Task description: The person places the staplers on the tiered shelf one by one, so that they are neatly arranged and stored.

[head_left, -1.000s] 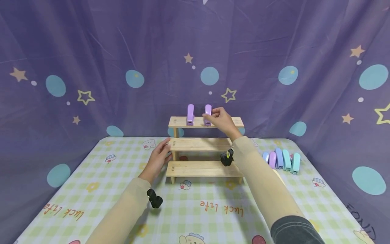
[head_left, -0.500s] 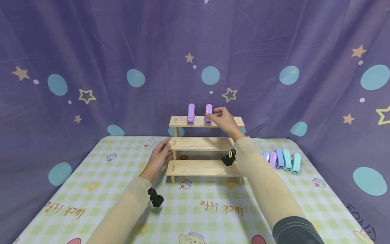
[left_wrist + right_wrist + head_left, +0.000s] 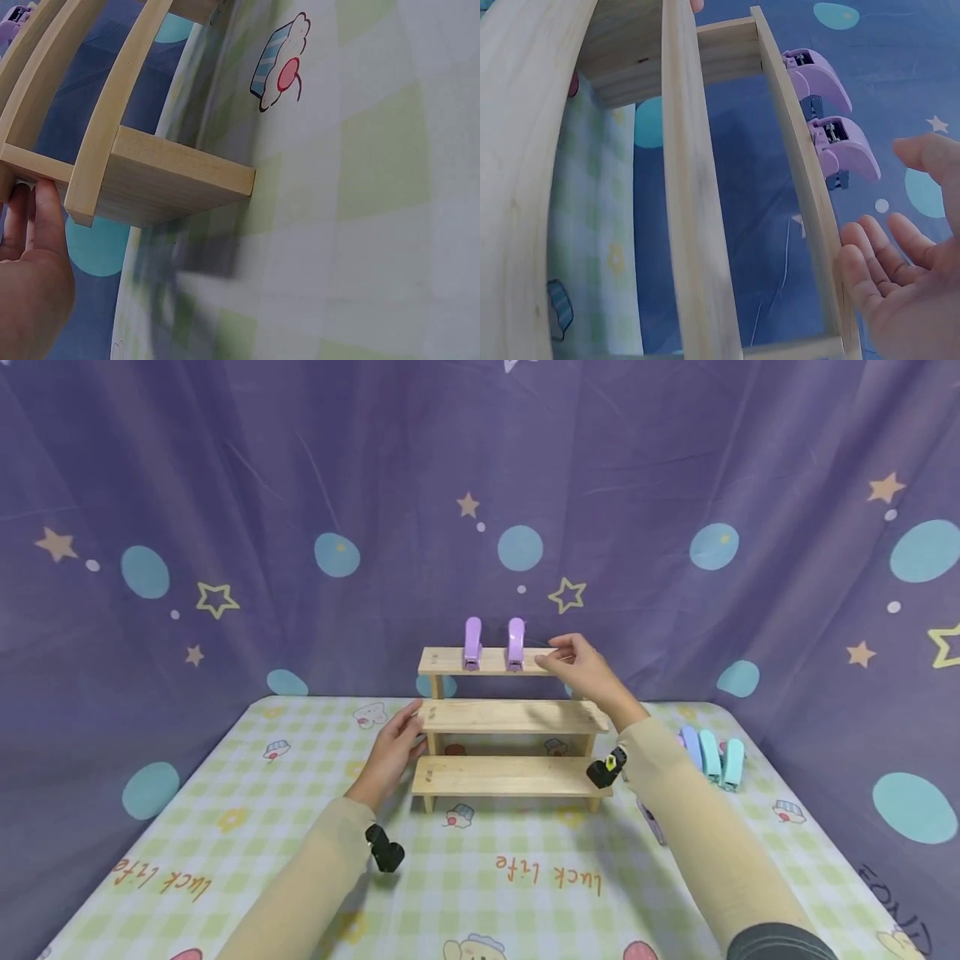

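Two purple staplers stand side by side on the top board of a three-tier wooden rack; the right wrist view shows them from the side, a purple stapler closest to my right hand. That right hand is just right of them over the top board's right end, fingers loosely spread, holding nothing. My left hand touches the rack's left side at the middle tier. In the left wrist view, its fingers lie extended against the wooden frame.
On the table's right lie several more staplers, a blue one and a mint one among them, partly behind my right sleeve. A purple curtain hangs behind the checkered tablecloth.
My right hand has let go of the right purple stapler and moved right, away from it. The stapler stays on the top board. My left hand stays at the rack's side.
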Tool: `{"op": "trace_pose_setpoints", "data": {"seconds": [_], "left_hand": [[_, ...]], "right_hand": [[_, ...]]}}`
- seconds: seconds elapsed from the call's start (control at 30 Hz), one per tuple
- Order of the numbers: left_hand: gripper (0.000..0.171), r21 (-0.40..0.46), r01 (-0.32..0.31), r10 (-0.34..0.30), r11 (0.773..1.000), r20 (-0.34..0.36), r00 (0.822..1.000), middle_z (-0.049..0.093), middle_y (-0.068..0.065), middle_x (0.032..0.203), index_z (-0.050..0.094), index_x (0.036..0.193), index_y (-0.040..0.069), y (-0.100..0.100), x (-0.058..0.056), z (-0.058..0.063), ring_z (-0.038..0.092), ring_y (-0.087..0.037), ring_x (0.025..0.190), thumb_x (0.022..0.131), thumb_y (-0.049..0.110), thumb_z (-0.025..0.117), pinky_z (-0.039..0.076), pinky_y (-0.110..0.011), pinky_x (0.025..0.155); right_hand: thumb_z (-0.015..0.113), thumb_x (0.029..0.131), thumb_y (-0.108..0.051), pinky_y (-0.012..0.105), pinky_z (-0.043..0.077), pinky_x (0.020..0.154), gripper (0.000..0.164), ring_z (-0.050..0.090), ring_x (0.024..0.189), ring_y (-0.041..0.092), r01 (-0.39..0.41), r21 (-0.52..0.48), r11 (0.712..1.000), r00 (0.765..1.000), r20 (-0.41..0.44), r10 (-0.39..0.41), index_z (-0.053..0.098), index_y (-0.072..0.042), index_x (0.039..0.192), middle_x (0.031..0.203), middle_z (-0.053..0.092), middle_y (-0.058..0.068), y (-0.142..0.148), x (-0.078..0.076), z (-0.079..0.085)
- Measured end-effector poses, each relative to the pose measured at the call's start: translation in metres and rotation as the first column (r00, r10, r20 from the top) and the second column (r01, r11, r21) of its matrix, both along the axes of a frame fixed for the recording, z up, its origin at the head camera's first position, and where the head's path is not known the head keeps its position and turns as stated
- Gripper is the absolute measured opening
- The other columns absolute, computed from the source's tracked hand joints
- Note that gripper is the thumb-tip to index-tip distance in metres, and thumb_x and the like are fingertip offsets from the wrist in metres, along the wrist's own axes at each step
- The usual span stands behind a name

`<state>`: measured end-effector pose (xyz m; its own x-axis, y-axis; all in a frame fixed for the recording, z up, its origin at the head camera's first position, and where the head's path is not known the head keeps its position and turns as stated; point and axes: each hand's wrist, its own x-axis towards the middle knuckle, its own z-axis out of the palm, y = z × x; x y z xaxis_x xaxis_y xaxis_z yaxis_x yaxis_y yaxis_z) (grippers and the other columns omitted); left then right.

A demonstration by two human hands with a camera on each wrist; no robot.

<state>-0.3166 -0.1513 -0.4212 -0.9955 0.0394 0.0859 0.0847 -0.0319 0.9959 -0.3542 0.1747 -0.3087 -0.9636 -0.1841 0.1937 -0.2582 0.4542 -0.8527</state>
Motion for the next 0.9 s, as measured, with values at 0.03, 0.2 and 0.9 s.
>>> {"op": "trace_pose_setpoints", "data": {"seconds": [0.03, 0.2, 0.9], "left_hand": [[0.050, 0.003, 0.001, -0.001, 1.000, -0.001, 1.000, 0.047, -0.014, 0.143, 0.036, 0.157, 0.018, 0.000, 0.000, 0.000, 0.047, -0.029, 0.133, 0.109, 0.027, 0.046, 0.044, -0.040, 0.110], [0.049, 0.008, 0.002, -0.002, 1.000, 0.011, 1.000, 0.047, -0.013, 0.142, 0.038, 0.156, 0.020, 0.001, 0.000, -0.001, 0.047, -0.028, 0.133, 0.109, 0.026, 0.047, 0.045, -0.038, 0.110], [0.048, 0.024, 0.003, -0.003, 1.000, 0.000, 1.000, 0.048, -0.010, 0.143, 0.040, 0.155, 0.021, -0.001, 0.000, -0.001, 0.048, -0.025, 0.132, 0.108, 0.026, 0.048, 0.045, -0.035, 0.109]], "right_hand": [[0.069, 0.094, -0.044, 0.047, 0.046, 0.104, 0.065, 0.053, 0.118, 0.029, -0.004, 0.006, 1.000, 1.000, -0.002, 0.004, 0.045, -0.005, 0.140, 0.125, 0.058, 0.011, 0.003, 0.002, -0.001], [0.069, 0.094, -0.044, 0.049, 0.047, 0.102, 0.064, 0.054, 0.117, 0.030, -0.037, 0.037, 0.999, 0.999, 0.006, 0.036, 0.045, -0.007, 0.141, 0.125, 0.059, 0.012, 0.022, 0.013, -0.011], [0.064, 0.100, -0.030, 0.043, 0.054, 0.088, 0.051, 0.059, 0.111, 0.033, -0.087, 0.225, 0.970, 0.996, 0.053, 0.077, 0.048, 0.000, 0.137, 0.125, 0.059, 0.018, 0.117, 0.073, -0.057]]}}
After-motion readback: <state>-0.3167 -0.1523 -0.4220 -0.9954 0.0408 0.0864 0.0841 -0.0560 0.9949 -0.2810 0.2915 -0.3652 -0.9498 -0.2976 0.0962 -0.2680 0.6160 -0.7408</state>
